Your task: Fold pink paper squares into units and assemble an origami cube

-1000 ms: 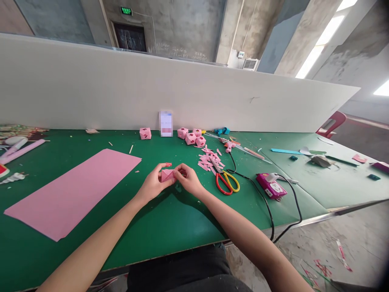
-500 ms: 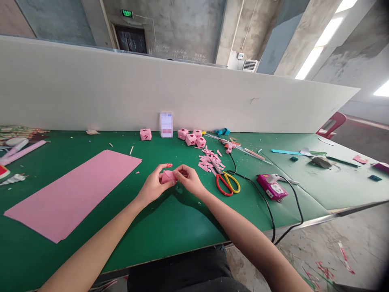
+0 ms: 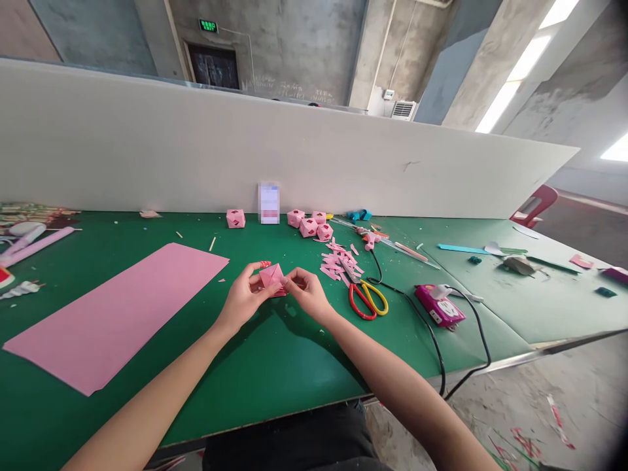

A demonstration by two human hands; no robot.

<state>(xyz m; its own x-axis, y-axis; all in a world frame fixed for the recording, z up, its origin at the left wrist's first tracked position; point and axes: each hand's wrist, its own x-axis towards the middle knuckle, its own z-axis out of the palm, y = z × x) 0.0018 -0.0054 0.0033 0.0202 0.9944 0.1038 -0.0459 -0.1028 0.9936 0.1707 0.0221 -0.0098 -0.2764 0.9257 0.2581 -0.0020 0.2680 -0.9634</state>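
Note:
A small folded pink paper piece [image 3: 271,277] is held just above the green table [image 3: 275,366] between both hands. My left hand [image 3: 243,297] grips its left side with thumb and fingers closed on it. My right hand [image 3: 307,291] pinches its right corner. A red and white striped bit shows at the top of the paper by my left fingertips. A large pink paper sheet [image 3: 115,314] lies flat to the left of my hands.
Several finished pink paper cubes [image 3: 309,224] sit by the white partition [image 3: 196,150]. Pink paper scraps [image 3: 338,258], red and yellow scissors [image 3: 366,297], a glue gun [image 3: 370,235] with black cable and a pink power strip [image 3: 438,305] lie to the right.
Both hands have lifted and turned the pink paper piece a little, so a flat face now tilts upward. The hands stay in the same spot.

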